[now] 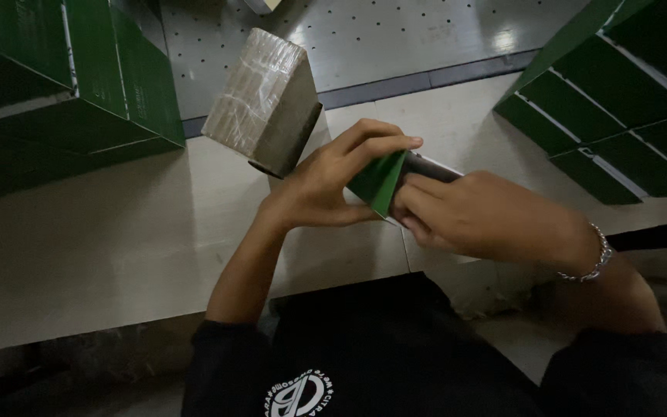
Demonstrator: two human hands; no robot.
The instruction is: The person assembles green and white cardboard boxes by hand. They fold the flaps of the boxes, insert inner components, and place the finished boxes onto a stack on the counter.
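Down on the pale worktop [117,255], a seam runs through it near the middle. At the far left sits a big green carton [63,100], resting right on the surface. Just right of it, a wrapped brown bundle [260,100] stands tilted on the top. Far right, a stack of flat green boxes [619,116] fans across the corner. Beyond the worktop lies a grey perforated panel [380,38].
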